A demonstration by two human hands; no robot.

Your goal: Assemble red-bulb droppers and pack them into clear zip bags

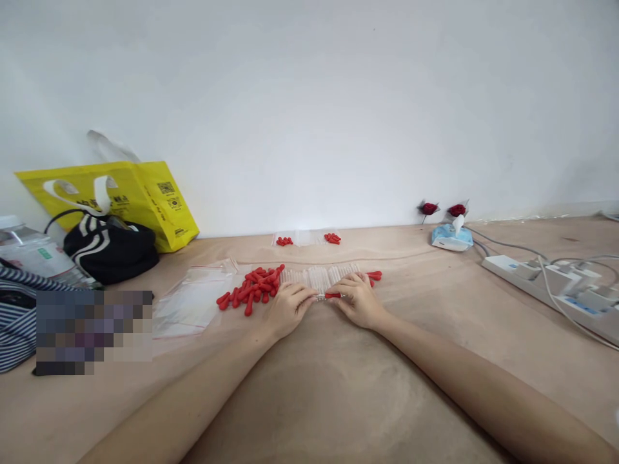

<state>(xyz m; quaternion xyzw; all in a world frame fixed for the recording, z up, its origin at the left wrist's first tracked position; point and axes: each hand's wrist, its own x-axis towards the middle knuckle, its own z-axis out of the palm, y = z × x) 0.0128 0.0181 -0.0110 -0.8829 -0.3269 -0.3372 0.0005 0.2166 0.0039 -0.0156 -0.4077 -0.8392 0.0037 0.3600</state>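
Observation:
My right hand (356,299) is closed around a red rubber dropper bulb (333,295), held sideways just above the table. My left hand (291,308) pinches a thin clear dropper tube (320,296) whose end meets or nearly meets the bulb; whether it is inside cannot be made out. Behind both hands lies a row of clear tubes (319,278). A heap of red bulbs (256,288) is beside my left hand, and a few red-capped pieces (374,277) lie past my right fingers.
Clear zip bags (193,299) lie at left. Two small bags with red pieces (284,241) rest near the wall. A yellow bag (164,206) and black pouch (116,248) stand at far left. A tissue pack (452,238) and a power strip (527,277) with cables lie at right.

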